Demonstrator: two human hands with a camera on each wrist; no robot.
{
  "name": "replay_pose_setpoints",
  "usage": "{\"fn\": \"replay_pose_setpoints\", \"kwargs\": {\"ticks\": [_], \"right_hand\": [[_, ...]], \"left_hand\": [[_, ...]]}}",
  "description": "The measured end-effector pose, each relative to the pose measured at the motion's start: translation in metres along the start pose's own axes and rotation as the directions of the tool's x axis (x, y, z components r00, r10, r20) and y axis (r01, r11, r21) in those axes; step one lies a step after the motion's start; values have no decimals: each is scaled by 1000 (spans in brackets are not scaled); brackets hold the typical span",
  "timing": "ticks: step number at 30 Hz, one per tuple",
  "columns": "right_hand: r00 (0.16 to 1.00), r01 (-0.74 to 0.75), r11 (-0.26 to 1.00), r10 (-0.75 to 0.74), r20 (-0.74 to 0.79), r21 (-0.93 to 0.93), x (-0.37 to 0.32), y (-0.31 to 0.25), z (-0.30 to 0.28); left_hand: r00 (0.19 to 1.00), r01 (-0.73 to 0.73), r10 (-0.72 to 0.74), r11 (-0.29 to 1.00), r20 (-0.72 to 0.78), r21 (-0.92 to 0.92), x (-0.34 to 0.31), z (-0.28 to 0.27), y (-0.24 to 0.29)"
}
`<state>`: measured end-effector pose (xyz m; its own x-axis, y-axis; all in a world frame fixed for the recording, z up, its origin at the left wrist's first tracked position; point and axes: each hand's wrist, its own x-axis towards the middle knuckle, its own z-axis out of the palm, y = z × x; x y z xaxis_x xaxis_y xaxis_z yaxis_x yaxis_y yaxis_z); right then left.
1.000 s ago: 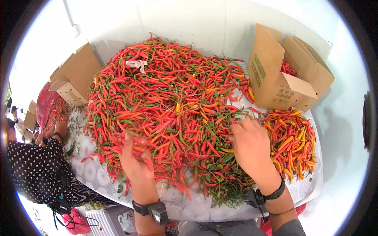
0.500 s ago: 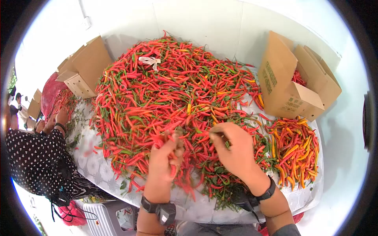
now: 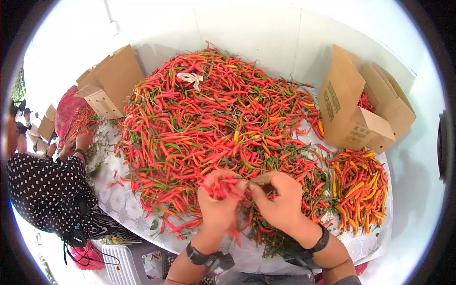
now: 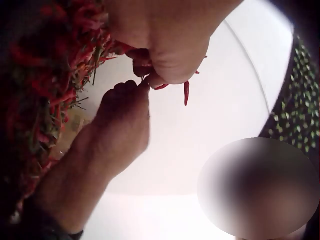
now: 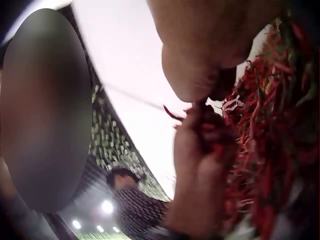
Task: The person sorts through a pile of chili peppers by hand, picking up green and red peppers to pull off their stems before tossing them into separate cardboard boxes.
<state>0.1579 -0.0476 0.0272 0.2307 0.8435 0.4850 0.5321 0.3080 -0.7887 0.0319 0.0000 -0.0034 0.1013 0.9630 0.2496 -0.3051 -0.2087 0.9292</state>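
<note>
My left hand (image 3: 218, 202) grips a bunch of red chili peppers (image 3: 223, 186), their tips poking out between the fingers. Thumb and forefinger of my right hand (image 3: 282, 197) meet the left fingertips and pinch the stem end of a chili pepper. In the left wrist view, the right hand (image 4: 122, 115) comes up from below to the left one, and a thin red chili pepper (image 4: 186, 93) hangs beneath the left palm. Both hands are over the near side of a big heap of red chili peppers (image 3: 199, 123) on the table.
A smaller pile of orange and red chili peppers (image 3: 361, 190) lies at the right. Behind it stands an open cardboard box (image 3: 349, 128) with chilies inside. Green stems and leaves (image 3: 278, 249) gather at the table's near edge. Another person (image 3: 47, 194) works at the left, near another cardboard box (image 3: 111, 83).
My left hand has moved right with its bunch of chili peppers, and my right hand has come left and nearer from the heap's right side. The two hands now meet.
</note>
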Motion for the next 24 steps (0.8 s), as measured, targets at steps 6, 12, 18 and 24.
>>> {"fn": "replay_pose_setpoints", "kwargs": {"ticks": [6,12,18,24], "right_hand": [[978,163,759,-209,1,-630,11,11,-13],[975,220,811,-189,112,-542,14,16,5],[951,278,745,-126,281,-606,5,32,29],[1000,0,841,14,21,-541,19,21,1]], "left_hand": [[930,114,-180,970,-321,-214,14,-19,11],[911,364,-393,618,127,-697,20,-27,15],[848,495,-456,504,269,-708,19,-27,8],[878,475,-386,620,285,-625,16,-30,2]]}}
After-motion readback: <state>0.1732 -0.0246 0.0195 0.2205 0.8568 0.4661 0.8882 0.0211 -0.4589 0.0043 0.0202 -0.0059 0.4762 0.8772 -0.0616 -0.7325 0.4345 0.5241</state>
